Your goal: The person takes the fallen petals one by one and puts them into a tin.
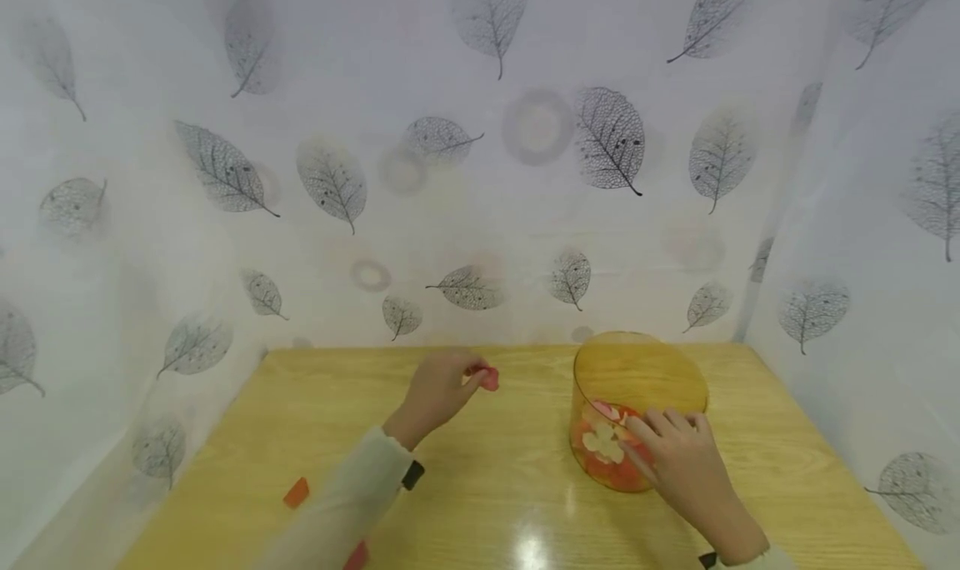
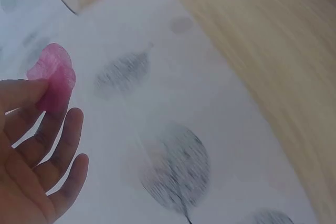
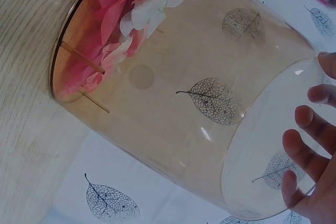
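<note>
My left hand (image 1: 438, 393) pinches a thin pink petal (image 2: 56, 74) between thumb and fingers, above the table. Its other fingers are spread in the left wrist view. To the right stands a clear amber container (image 1: 637, 366) with an open top. Pink, red and cream petals (image 1: 602, 443) lie at its bottom. Over the container's near side, my right hand (image 1: 686, 466) has its fingers loosely bent. Seen from the right wrist, those fingertips (image 3: 304, 115) are spread right at the rim, with nothing held between them.
An orange piece (image 1: 297, 492) lies on the wooden table (image 1: 487, 487) at the left front. A red piece (image 1: 356, 557) sits by the left sleeve (image 1: 337, 503), partly hidden. White leaf-printed sheeting (image 1: 480, 212) walls the back and both sides of the table.
</note>
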Motion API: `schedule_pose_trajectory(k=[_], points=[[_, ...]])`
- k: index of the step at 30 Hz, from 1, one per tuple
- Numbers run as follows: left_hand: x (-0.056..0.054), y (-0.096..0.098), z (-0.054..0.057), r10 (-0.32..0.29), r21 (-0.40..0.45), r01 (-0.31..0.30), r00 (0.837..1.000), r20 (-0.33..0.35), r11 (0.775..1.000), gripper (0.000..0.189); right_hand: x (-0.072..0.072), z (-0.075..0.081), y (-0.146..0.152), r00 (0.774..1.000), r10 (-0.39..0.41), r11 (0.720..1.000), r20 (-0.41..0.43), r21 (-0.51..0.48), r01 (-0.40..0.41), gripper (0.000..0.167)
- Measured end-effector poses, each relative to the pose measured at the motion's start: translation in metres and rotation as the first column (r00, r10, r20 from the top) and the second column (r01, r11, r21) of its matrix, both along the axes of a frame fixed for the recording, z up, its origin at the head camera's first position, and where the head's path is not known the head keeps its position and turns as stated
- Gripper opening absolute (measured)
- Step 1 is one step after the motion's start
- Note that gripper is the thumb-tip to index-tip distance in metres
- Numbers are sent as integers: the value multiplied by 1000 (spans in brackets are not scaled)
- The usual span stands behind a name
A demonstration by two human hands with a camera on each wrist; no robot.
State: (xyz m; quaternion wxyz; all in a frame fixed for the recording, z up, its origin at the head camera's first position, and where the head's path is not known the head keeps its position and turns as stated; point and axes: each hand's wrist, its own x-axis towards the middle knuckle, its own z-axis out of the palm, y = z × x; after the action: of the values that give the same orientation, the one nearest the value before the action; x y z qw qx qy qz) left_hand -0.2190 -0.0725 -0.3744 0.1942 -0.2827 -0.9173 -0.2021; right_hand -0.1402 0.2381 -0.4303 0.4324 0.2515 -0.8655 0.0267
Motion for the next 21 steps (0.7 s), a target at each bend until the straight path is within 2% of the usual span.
schedule_pose_trajectory(k=[6, 11, 16, 21], points=[[-6, 65, 17, -104, -51, 102, 994, -27, 993, 10, 0, 0, 0, 1000, -3, 1000, 2, 3, 3, 58], [-13, 106, 24, -157, -124, 153, 987, -24, 980, 14, 0, -1, 0, 1000, 1, 1000, 2, -6, -1, 57], [-21, 136, 27, -164, -203, 162, 986, 8, 966, 16, 0, 0, -1, 1000, 9, 1000, -13, -14, -10, 56], [-23, 149, 24, -145, -282, 147, 989, 28, 948, 19, 0, 0, -1, 1000, 1, 1000, -11, -9, -1, 56]])
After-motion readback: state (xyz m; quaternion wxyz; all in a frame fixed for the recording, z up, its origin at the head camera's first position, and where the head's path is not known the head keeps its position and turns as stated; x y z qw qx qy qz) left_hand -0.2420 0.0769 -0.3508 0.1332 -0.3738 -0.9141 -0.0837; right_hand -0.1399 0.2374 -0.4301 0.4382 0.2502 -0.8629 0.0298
